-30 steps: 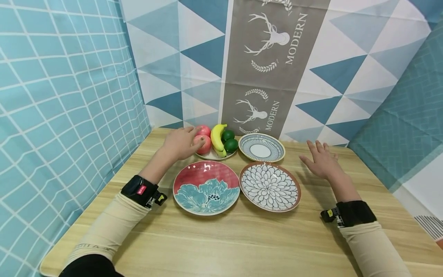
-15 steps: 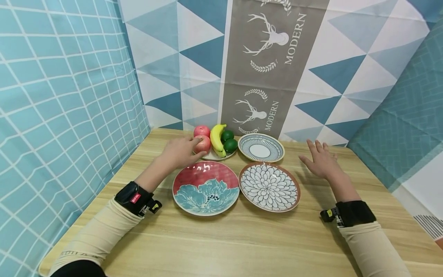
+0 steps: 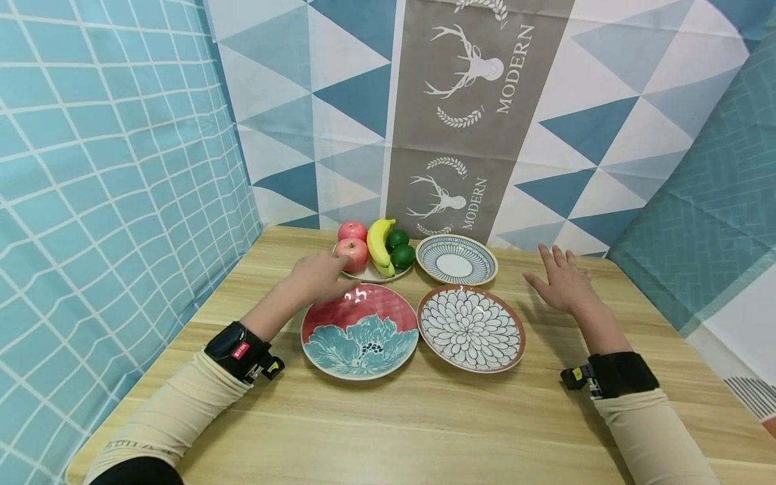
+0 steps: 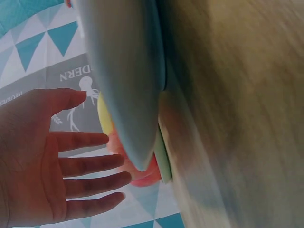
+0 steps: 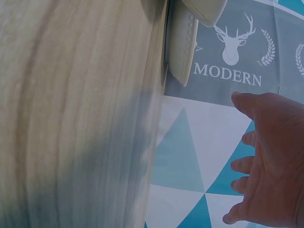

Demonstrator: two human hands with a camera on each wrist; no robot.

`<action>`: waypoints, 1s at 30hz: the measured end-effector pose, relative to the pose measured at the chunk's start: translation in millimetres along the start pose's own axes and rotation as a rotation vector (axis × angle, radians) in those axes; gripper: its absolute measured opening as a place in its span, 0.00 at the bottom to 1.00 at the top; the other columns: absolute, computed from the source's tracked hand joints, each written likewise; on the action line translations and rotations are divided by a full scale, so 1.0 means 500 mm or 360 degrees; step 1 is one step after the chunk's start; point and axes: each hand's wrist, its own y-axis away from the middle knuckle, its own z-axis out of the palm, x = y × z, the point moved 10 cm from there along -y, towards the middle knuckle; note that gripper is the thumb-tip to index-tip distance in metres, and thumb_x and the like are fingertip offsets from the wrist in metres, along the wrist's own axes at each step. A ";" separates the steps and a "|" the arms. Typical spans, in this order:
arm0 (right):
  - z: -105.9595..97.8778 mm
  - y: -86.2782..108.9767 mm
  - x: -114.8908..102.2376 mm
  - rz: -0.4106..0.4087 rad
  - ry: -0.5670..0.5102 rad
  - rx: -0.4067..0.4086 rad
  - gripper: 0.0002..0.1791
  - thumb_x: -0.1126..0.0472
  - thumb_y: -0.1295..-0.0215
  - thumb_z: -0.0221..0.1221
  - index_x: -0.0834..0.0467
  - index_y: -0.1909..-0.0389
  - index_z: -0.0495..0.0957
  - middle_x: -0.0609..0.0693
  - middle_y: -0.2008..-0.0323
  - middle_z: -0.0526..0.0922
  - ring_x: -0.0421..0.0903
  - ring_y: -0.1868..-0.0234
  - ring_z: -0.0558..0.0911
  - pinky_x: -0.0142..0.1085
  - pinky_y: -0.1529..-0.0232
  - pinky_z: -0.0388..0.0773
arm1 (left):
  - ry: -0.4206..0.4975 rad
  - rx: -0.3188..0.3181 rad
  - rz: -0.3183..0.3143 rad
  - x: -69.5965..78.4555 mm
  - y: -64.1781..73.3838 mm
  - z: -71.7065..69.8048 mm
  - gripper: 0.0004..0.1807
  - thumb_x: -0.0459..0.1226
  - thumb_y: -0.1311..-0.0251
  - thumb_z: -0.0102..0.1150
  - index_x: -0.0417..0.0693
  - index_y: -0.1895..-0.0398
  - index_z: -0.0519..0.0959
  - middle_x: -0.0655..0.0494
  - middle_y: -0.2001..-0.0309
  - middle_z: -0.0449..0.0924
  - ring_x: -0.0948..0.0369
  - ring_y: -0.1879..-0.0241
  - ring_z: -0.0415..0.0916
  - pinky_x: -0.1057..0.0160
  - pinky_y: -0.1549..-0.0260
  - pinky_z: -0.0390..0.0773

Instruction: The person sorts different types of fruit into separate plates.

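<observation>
Compared with one second earlier, the left hand (image 3: 318,277) has been drawn back towards the person; the front apple (image 3: 353,249), then partly covered by its thumb, is now mostly exposed. The hand is seen at the 10 to 11 o'clock edge of the red floral plate (image 3: 359,347). Its fingers are held straight and spread, with nothing gripped; whether the apple is touched by a fingertip cannot be told.

At 12 o'clock of the red floral plate, the fruit plate (image 3: 366,274) is loaded with both apples at its left, a banana (image 3: 377,244) midway and two green fruits (image 3: 403,256) at 3 o'clock. The petal plate (image 3: 471,328) is set at 3 o'clock, the striped plate (image 3: 455,267) at 2.

The right hand (image 3: 566,283), unmoved, is held at the petal plate's 2 o'clock, its fingers extended, nothing grasped.
</observation>
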 end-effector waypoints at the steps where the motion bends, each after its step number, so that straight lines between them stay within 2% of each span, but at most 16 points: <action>1: -0.001 0.001 -0.001 0.0000 -0.0002 -0.0002 0.49 0.35 0.17 0.43 0.63 0.15 0.36 0.77 0.20 0.38 0.78 0.21 0.35 0.84 0.34 0.35 | 0.0005 -0.0014 -0.0003 -0.001 0.000 0.003 0.28 0.58 0.31 0.62 0.46 0.42 0.82 0.44 0.54 0.84 0.47 0.55 0.82 0.43 0.58 0.83; 7: -0.004 0.002 -0.001 0.0004 -0.0005 -0.0014 0.48 0.37 0.17 0.44 0.62 0.15 0.36 0.77 0.20 0.37 0.78 0.21 0.35 0.84 0.35 0.34 | 0.0025 -0.0144 0.0008 -0.004 0.001 0.027 0.28 0.56 0.30 0.62 0.44 0.40 0.81 0.46 0.54 0.85 0.49 0.55 0.81 0.45 0.56 0.83; 11: -0.004 -0.001 0.001 0.0012 -0.0012 -0.0007 0.48 0.37 0.17 0.45 0.62 0.15 0.36 0.77 0.20 0.37 0.78 0.21 0.34 0.84 0.35 0.33 | 0.0091 -0.0189 0.0026 -0.008 0.001 0.037 0.27 0.54 0.29 0.63 0.43 0.40 0.81 0.48 0.53 0.85 0.51 0.55 0.80 0.48 0.54 0.83; 19: -0.002 -0.003 0.007 0.0018 -0.0014 -0.0015 0.49 0.35 0.18 0.44 0.61 0.14 0.35 0.76 0.19 0.37 0.77 0.20 0.34 0.84 0.35 0.32 | 0.0281 -0.0297 0.0089 -0.019 -0.005 0.065 0.19 0.49 0.28 0.64 0.43 0.47 0.84 0.53 0.63 0.82 0.56 0.63 0.77 0.57 0.62 0.79; 30: 0.003 -0.003 0.007 0.0033 -0.0006 -0.0035 0.49 0.35 0.17 0.43 0.62 0.15 0.34 0.76 0.19 0.36 0.76 0.20 0.34 0.84 0.35 0.30 | 0.0395 -0.0379 0.0088 -0.028 -0.004 0.082 0.19 0.43 0.30 0.67 0.41 0.44 0.83 0.51 0.60 0.83 0.54 0.59 0.77 0.58 0.60 0.81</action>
